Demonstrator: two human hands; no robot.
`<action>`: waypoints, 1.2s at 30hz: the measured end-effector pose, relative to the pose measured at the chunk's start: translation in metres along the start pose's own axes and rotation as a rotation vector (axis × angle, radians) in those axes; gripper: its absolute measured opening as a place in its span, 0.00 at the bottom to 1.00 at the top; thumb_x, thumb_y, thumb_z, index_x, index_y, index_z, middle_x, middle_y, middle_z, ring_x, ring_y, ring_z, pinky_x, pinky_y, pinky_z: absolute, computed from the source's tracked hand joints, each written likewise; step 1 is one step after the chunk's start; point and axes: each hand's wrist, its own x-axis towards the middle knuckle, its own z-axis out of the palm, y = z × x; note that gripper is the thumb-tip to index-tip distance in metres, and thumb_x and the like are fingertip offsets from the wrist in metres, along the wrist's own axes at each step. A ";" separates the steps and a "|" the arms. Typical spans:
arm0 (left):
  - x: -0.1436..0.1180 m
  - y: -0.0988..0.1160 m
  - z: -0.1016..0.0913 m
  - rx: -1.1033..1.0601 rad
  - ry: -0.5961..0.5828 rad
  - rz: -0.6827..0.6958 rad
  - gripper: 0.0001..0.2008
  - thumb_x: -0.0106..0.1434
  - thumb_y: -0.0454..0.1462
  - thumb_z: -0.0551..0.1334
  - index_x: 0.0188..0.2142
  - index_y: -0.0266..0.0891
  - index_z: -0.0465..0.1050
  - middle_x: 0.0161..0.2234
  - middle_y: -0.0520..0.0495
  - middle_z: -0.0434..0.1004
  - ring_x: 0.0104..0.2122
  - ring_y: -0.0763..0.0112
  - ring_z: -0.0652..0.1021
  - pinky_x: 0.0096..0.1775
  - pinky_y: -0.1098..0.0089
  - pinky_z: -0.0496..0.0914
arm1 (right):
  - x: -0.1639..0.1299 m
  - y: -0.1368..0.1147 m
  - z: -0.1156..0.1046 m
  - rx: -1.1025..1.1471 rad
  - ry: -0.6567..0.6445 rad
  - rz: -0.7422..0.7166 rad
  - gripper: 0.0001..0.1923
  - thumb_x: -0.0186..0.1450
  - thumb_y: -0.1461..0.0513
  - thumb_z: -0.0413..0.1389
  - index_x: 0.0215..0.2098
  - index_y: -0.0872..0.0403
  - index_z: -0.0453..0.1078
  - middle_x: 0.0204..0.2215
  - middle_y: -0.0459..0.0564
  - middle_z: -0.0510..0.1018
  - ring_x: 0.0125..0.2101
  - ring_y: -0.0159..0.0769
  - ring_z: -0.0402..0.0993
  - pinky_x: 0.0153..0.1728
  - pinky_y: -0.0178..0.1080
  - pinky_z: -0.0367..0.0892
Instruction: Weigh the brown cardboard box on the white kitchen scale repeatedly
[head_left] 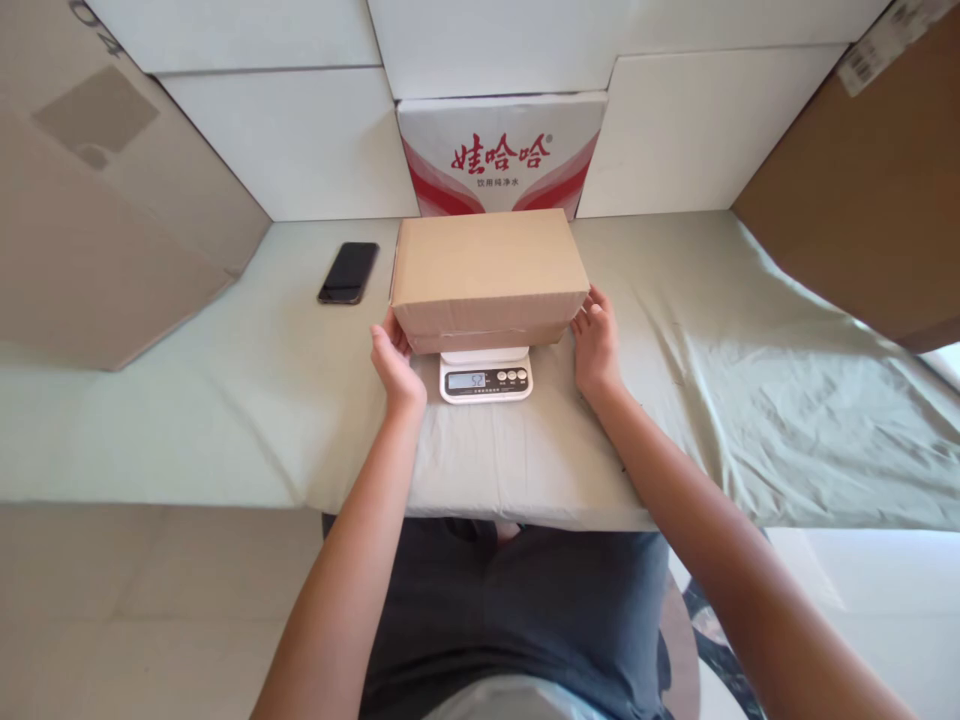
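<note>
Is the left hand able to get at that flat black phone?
Probably yes: the flat black phone lies a little beyond the left hand, with nothing between them on the pale green cloth. The hand would just have to leave the brown cardboard box.

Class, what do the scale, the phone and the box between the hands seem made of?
Scale: probably smooth white plastic, by its rounded corners.
Box: matte brown cardboard, with folded edges.
Phone: likely glass-fronted, from its smooth black face, though plastic is possible.
</note>
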 end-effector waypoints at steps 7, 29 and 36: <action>-0.001 0.002 0.002 0.000 0.016 0.003 0.50 0.63 0.72 0.50 0.63 0.37 0.76 0.68 0.29 0.74 0.68 0.48 0.74 0.64 0.56 0.72 | -0.004 -0.006 0.003 0.020 0.026 0.023 0.35 0.59 0.39 0.58 0.60 0.43 0.64 0.71 0.52 0.71 0.73 0.52 0.66 0.77 0.64 0.53; -0.008 0.009 0.007 0.002 0.002 0.046 0.48 0.64 0.72 0.51 0.64 0.39 0.77 0.67 0.32 0.76 0.69 0.49 0.75 0.66 0.57 0.71 | -0.003 0.000 0.001 0.003 -0.042 0.030 0.35 0.60 0.37 0.58 0.59 0.43 0.67 0.70 0.50 0.73 0.72 0.51 0.67 0.75 0.60 0.59; -0.012 0.012 0.006 0.022 -0.039 0.089 0.48 0.66 0.71 0.49 0.66 0.39 0.75 0.69 0.33 0.73 0.71 0.50 0.72 0.68 0.57 0.68 | -0.004 0.002 0.001 -0.013 -0.063 0.003 0.35 0.60 0.36 0.59 0.59 0.41 0.68 0.68 0.48 0.75 0.73 0.50 0.66 0.76 0.61 0.58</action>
